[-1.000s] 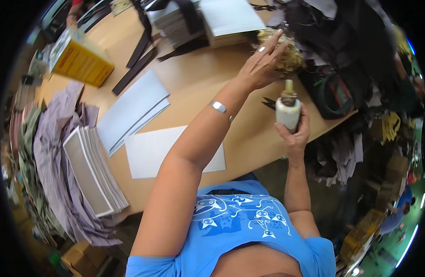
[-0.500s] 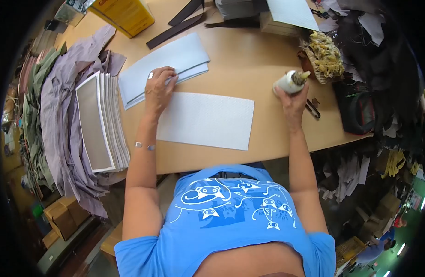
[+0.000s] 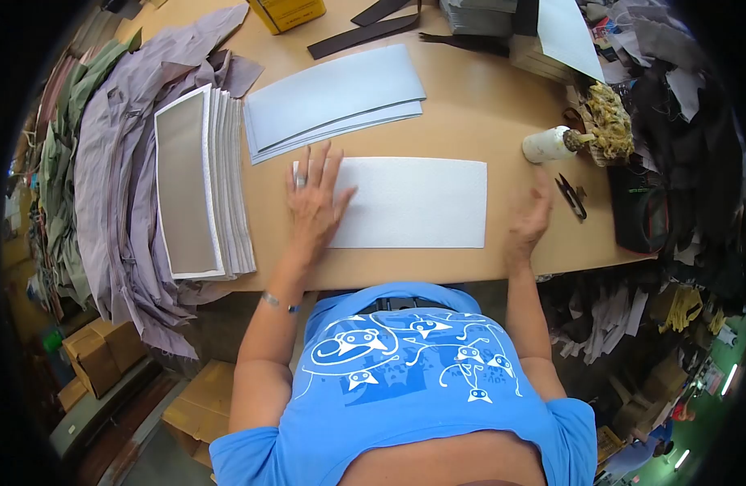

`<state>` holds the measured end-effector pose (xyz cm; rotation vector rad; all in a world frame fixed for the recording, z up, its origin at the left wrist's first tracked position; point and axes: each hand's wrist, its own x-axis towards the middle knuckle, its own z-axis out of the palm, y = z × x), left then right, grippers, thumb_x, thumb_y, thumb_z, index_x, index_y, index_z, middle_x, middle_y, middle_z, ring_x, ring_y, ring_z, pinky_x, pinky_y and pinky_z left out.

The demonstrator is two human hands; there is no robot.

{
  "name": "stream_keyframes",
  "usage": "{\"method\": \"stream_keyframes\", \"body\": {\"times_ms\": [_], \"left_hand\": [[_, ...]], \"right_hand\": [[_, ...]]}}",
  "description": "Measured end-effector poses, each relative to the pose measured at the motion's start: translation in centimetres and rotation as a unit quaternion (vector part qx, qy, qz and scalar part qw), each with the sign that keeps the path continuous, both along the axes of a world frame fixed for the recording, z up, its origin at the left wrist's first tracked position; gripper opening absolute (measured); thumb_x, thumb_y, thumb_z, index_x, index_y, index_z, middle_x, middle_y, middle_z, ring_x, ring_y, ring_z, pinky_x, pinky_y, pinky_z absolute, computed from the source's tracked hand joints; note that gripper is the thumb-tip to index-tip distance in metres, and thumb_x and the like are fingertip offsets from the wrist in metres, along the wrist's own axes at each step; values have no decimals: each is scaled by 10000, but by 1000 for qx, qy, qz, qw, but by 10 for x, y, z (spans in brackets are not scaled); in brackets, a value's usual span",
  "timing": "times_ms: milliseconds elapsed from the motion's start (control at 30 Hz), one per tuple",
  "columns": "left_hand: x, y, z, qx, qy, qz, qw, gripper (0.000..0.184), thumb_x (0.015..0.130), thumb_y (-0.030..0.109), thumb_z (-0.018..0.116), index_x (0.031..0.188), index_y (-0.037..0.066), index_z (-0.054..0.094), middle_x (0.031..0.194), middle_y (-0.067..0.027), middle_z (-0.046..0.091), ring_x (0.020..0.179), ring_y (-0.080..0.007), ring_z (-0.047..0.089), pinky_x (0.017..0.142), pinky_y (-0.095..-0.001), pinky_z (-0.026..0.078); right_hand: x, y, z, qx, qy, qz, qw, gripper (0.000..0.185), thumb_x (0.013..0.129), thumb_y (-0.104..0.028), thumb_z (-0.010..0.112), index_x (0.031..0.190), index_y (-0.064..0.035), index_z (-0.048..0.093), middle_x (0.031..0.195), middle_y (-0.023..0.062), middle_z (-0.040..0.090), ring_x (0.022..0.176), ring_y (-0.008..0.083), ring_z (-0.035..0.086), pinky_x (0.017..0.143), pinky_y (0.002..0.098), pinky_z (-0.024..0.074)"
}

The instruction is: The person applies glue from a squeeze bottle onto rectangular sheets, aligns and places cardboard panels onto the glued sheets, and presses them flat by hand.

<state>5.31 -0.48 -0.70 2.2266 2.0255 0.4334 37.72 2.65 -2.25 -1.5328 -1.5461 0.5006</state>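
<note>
A white rectangular sheet (image 3: 413,202) lies flat on the table in front of me. My left hand (image 3: 315,194) rests on its left end with the fingers spread, holding nothing. To the right of the sheet, my right hand (image 3: 532,215) is a little blurred, its fingers extended and nothing in them. Just beyond it a white bottle (image 3: 545,146) with a crusted brownish tip stands on the table. A pair of small black thread snips (image 3: 571,197) lies right of that hand. Behind the sheet is a small pile of pale blue-grey panels (image 3: 332,93).
A stack of brown panels with white borders (image 3: 187,182) stands at left, beside layered mauve fabric (image 3: 122,170). Behind are a yellow tin (image 3: 288,12) and dark strips (image 3: 365,36). At right sit a yellowish crusted lump (image 3: 608,125), a dark pouch (image 3: 639,211) and dark scraps (image 3: 689,138).
My right hand has let go of the bottle, now standing on the table, and drawn back toward me. My left hand has moved from the blue-grey panels onto the white sheet.
</note>
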Motion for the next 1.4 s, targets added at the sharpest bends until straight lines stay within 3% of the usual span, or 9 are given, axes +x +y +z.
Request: {"method": "stream_keyframes", "body": {"times_ms": [167, 567, 700, 867, 1000, 1100, 1200, 1300, 1400], "left_hand": [[-27, 85, -5, 80, 27, -18, 996, 546, 828, 301, 596, 1306, 95, 430, 1420, -90, 337, 1305, -313, 304, 1042, -403, 299], [-52, 110, -2, 123, -42, -93, 987, 237, 842, 229, 591, 1005, 59, 612, 1053, -125, 632, 961, -279, 614, 789, -353, 502], [-45, 112, -1, 128, -97, -41, 986, 180, 858, 189, 571, 952, 40, 606, 952, -124, 653, 833, -283, 644, 718, -356, 518], [-39, 101, -10, 200, -121, -52, 971, 147, 870, 186, 557, 907, 51, 602, 873, -117, 657, 761, -282, 642, 672, -372, 510], [-38, 106, -13, 194, -111, -31, 974, 132, 872, 193, 556, 883, 72, 605, 835, -113, 653, 694, -279, 631, 616, -382, 495], [-38, 111, -11, 203, -113, -52, 971, 149, 875, 215, 553, 871, 75, 604, 787, -127, 647, 663, -304, 617, 591, -391, 484], [-43, 109, -2, 109, -127, 39, 985, 194, 890, 234, 546, 872, 48, 599, 699, -137, 622, 590, -291, 591, 576, -367, 467], [-59, 116, 0, 70, -324, 140, 933, 227, 907, 240, 531, 888, 22, 590, 624, -142, 580, 531, -249, 543, 562, -349, 442], [-56, 104, 3, 77, -331, 136, 931, 239, 922, 230, 510, 911, 8, 596, 656, -133, 575, 586, -188, 522, 588, -326, 431]], "right_hand": [[-53, -13, 9, -59, -395, 238, 885, 586, 807, -430, 576, 1320, -186, 431, 1448, 74, 265, 1330, 325, 235, 1049, 583, 168], [-70, 11, 6, 12, -338, 235, 911, 584, 819, -421, 562, 1319, -152, 426, 1395, 115, 351, 1291, 339, 296, 1045, 552, 208], [-97, 33, 22, -22, -21, 184, 982, 507, 858, -338, 559, 1252, -37, 452, 1197, 153, 524, 1073, 274, 510, 909, 401, 411], [-130, 68, 26, -198, 443, 73, 871, 323, 879, -238, 564, 1088, 7, 536, 966, 121, 610, 785, 127, 585, 691, 244, 489], [-152, 64, 31, -166, 266, 191, 930, 159, 820, -132, 612, 889, 11, 602, 723, 49, 607, 651, 97, 557, 608, 230, 479], [-188, 65, 13, 131, -41, 318, 938, 269, 772, -154, 633, 993, -12, 578, 933, 97, 627, 862, 211, 600, 743, 338, 459], [-196, 72, 6, 81, -226, 232, 943, 351, 765, -178, 627, 1066, -17, 548, 1022, 118, 607, 969, 292, 564, 814, 394, 432], [-199, 71, 16, 77, -231, 205, 948, 398, 765, -187, 626, 1107, -14, 522, 949, 119, 621, 933, 310, 578, 795, 432, 437], [-197, 80, 35, -152, -150, 191, 958, 421, 781, -199, 602, 1145, -14, 499, 979, 124, 639, 905, 327, 591, 796, 450, 439]]}}
